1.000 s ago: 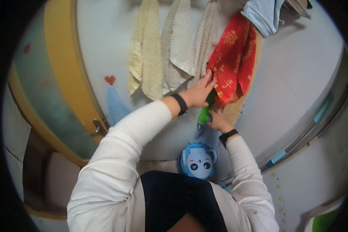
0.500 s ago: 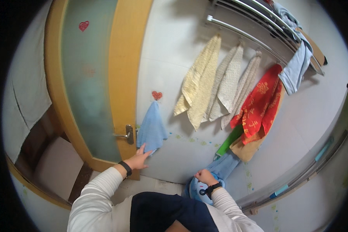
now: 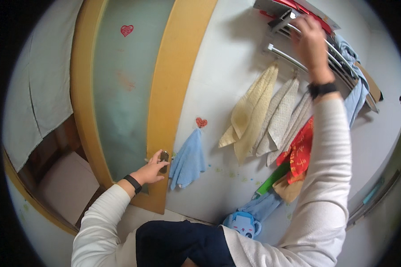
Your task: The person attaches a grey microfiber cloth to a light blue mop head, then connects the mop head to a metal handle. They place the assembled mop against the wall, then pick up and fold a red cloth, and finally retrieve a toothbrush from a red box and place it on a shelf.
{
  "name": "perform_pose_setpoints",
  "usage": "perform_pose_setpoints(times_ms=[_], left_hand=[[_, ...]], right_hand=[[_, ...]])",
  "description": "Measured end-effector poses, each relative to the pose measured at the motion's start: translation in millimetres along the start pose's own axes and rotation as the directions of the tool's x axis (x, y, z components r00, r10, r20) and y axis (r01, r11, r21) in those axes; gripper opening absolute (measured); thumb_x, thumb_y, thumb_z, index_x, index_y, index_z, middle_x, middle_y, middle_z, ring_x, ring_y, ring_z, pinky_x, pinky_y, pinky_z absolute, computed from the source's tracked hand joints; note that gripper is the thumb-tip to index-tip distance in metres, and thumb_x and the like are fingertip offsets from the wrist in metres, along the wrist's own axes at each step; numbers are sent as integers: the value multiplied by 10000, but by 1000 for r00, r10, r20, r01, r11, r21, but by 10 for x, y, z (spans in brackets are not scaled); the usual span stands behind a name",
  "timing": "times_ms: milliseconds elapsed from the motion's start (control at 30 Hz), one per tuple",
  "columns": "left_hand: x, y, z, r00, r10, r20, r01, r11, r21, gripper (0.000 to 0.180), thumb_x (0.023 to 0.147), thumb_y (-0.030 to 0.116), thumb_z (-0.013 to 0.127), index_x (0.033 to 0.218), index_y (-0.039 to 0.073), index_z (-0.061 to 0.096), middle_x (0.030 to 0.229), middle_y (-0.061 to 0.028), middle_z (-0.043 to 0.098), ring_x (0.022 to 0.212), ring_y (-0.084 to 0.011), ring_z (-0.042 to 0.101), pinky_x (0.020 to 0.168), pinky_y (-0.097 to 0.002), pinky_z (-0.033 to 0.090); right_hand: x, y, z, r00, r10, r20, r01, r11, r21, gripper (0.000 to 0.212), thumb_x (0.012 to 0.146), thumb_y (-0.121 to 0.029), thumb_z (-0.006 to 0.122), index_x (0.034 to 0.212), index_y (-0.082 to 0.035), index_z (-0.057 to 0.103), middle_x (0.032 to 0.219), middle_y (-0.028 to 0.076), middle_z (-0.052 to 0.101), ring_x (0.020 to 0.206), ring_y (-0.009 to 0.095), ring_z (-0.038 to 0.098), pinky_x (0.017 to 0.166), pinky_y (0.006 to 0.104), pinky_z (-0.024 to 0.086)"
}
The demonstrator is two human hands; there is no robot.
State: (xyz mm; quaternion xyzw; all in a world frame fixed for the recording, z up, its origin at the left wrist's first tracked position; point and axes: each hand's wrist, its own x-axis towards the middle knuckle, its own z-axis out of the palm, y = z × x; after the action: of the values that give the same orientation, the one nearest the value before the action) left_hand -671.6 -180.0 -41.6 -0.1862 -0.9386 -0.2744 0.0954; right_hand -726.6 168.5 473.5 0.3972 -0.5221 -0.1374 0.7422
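Note:
My left hand (image 3: 150, 172) is at the wooden door's lock plate (image 3: 164, 161), its fingers apart and partly over the door handle. Whether it presses on the handle, I cannot tell. Just right of it, a light blue towel (image 3: 189, 160) hangs from a wall hook below a red heart sticker (image 3: 201, 122). High on the right, my right hand (image 3: 311, 44) is raised in front of the metal wall rack (image 3: 283, 55). Motion blurs its fingers, which are near the rack's left end, so their grip is unclear.
A yellow towel (image 3: 251, 115), pale towels (image 3: 278, 115) and a red towel (image 3: 302, 151) hang below the rack. Light blue cloth (image 3: 356, 100) drapes over its right end. Low down is a blue cartoon-faced item (image 3: 243, 224). The frosted-glass door (image 3: 182, 66) stands left, beside a grey curtain (image 3: 49, 71).
My right hand has risen from beside the blue cartoon-faced item up to the rack. My left hand has moved from the blue towel left to the door handle. The view has shifted.

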Motion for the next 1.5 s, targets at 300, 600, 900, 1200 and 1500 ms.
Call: perform_pose_setpoints(times_ms=[300,600,900,1200,1500], left_hand=[[-158,47,-302,996,5,-89,-7,1000,-16,555,705,105,745,1223,146,550,1479,-210,105,1189,-354,436,1007,-419,403],[251,550,-1632,944,189,-269,-97,942,321,716,651,51,729,1308,162,466,1491,-196,124,1276,-409,348,1047,-458,354],[1831,2288,-3440,577,617,-535,-300,770,563,696,821,352,643,1403,131,331,1443,-225,261,1321,-407,288,1073,-481,290],[2640,3255,-3594,599,503,-623,-118,825,553,1072,726,348,724,1488,199,-15,1477,-327,-96,1331,-552,144,1095,-529,241],[2566,3994,-4063,381,700,-604,277,537,797,1161,592,277,839,1468,386,85,1545,-109,-39,1339,-494,203,984,-679,309]], right_hand=[[721,1329,473,869,172,464,-119,983,-141,286,791,1,536,1040,-46,668,1003,197,652,973,359,614,853,402,489],[678,1438,586,815,176,552,11,948,-319,298,788,-112,623,1085,-97,634,1011,108,654,1011,317,597,842,387,484],[567,1721,762,832,78,549,28,983,-181,265,816,-109,580,1074,-70,626,1029,146,640,1016,328,582,831,429,477],[455,1408,342,908,169,384,-149,985,-82,131,800,-73,533,869,-6,621,894,231,624,861,395,594,762,440,481],[376,1444,76,928,70,365,-135,979,153,152,726,-19,595,877,-2,585,914,217,599,878,400,570,755,426,474]])
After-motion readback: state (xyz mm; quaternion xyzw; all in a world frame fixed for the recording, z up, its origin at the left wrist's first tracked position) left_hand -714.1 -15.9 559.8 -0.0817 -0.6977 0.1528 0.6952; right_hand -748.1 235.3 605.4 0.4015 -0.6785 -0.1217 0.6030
